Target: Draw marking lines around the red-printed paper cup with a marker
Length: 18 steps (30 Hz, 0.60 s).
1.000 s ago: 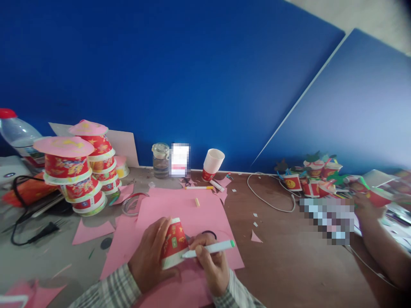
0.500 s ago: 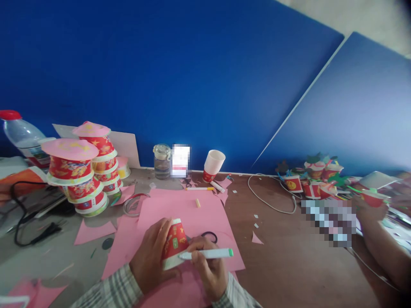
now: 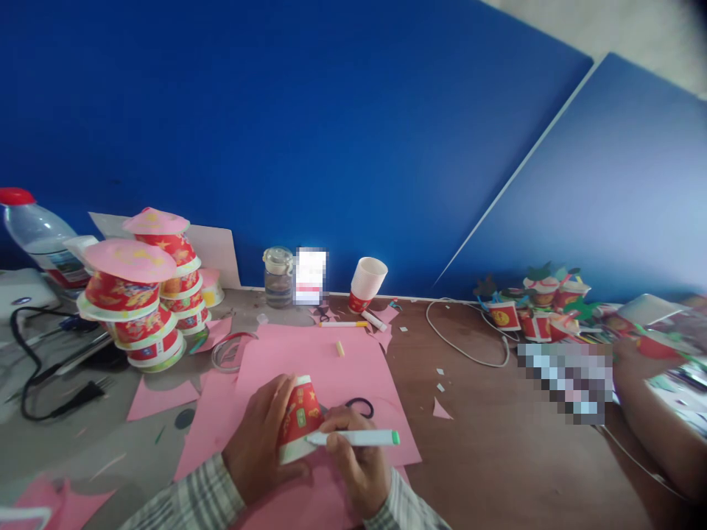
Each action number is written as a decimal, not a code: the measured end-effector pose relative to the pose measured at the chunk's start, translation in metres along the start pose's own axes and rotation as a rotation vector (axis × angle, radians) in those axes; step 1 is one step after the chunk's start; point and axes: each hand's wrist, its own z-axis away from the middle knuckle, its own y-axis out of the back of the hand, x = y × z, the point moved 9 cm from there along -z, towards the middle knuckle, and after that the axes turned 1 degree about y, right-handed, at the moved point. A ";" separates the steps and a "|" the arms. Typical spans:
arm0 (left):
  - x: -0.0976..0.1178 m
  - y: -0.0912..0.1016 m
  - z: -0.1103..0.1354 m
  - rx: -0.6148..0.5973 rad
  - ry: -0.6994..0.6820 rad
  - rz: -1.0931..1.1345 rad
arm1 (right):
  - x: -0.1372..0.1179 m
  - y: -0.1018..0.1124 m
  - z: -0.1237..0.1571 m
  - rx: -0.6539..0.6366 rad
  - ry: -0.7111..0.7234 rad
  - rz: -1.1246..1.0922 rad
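Note:
My left hand [image 3: 262, 434] is wrapped round a red and white paper cup [image 3: 300, 414], which is tipped over above the pink paper [image 3: 309, 353]. In my right hand [image 3: 359, 460] is a white marker pen [image 3: 367, 438] with a green end. Its tip rests against the white band of the cup, where faint green colour shows. Scissors lie just beyond my right hand, with one dark handle loop [image 3: 361, 403] visible and the rest hidden. A small pale yellow cap [image 3: 340, 349] sits on the pink paper.
Stacked red cups with pink paper tops [image 3: 129, 294] stand at the left, near a bottle [image 3: 44, 235]. A glass jar [image 3: 278, 278], white cups [image 3: 369, 280] and a yellow-ended marker [image 3: 343, 324] are at the back. At the right, another person's arm [image 3: 652, 419] reaches in.
My hands, the cup and the marker stay almost in place. The front cup stack's pink top has shifted right, and the other person's hand at the right has moved slightly.

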 end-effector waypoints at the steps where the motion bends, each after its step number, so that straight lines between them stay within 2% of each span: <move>1: 0.000 0.000 0.000 0.000 -0.003 -0.005 | -0.001 0.000 0.000 -0.003 0.005 0.005; 9: 0.000 0.001 0.001 0.015 -0.006 -0.016 | -0.001 0.002 -0.001 0.003 -0.027 0.004; 18: -0.003 -0.002 0.000 -0.022 0.030 0.027 | 0.009 0.005 0.002 0.033 -0.092 -0.081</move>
